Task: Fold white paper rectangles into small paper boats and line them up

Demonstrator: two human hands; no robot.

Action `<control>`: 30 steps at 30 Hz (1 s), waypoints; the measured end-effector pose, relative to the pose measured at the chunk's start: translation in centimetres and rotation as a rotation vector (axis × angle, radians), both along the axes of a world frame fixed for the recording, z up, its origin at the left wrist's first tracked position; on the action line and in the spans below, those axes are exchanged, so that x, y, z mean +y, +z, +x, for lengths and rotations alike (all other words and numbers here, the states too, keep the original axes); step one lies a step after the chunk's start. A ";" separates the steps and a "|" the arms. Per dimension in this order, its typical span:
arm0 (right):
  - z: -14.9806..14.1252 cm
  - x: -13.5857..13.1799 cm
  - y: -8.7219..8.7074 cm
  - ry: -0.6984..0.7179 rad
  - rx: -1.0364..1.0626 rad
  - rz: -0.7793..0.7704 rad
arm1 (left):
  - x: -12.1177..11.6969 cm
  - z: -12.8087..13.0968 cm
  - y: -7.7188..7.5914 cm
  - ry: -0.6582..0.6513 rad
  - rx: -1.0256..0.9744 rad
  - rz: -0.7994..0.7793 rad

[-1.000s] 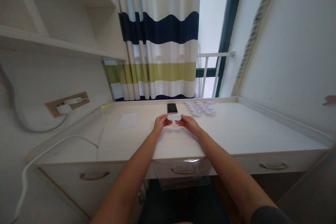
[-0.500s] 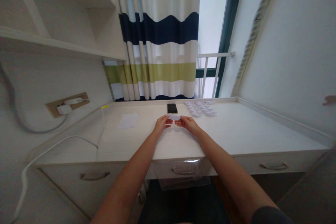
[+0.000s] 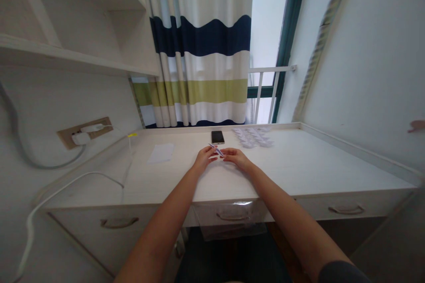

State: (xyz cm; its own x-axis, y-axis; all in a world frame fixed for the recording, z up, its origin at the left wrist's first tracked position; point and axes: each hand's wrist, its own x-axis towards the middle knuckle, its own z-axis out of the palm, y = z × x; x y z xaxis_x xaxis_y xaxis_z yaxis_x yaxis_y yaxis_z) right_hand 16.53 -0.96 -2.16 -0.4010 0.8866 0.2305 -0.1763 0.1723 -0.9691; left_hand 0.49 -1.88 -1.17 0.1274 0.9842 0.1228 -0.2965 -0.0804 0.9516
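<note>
My left hand [image 3: 203, 157] and my right hand [image 3: 234, 157] meet over the middle of the white desk [image 3: 299, 163]. Both pinch a small folded piece of white paper [image 3: 215, 149] between their fingertips; it stands tilted, edge toward me. Just beyond the hands lies a dark phone [image 3: 218, 137], screen up. A flat white sheet [image 3: 161, 152] rests on the desk to the left of my left hand. To the right of the phone sits a cluster of several small folded white paper pieces [image 3: 253, 136].
A striped curtain [image 3: 199, 44] and a window with a white rail [image 3: 270, 70] stand behind the desk. Shelves [image 3: 66, 59] hang at the left above a wall socket [image 3: 84, 131] with a white cable [image 3: 76, 179]. Drawers with handles [image 3: 346, 209] run under the desk front.
The small paper lay flat and wide between my fingertips; now it is folded or turned on edge, and my hands have drawn closer together.
</note>
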 end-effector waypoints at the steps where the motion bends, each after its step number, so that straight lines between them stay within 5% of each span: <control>1: -0.1 0.1 -0.1 -0.019 -0.015 0.005 | 0.0 0.1 -0.1 0.005 0.038 0.013; 8: -0.3 0.1 -0.2 -0.107 -0.081 0.034 | 0.6 0.6 -1.2 -0.059 0.244 0.090; 30: -0.3 -0.2 0.4 -0.101 -0.032 0.142 | 0.4 0.8 -1.0 -0.081 0.212 0.071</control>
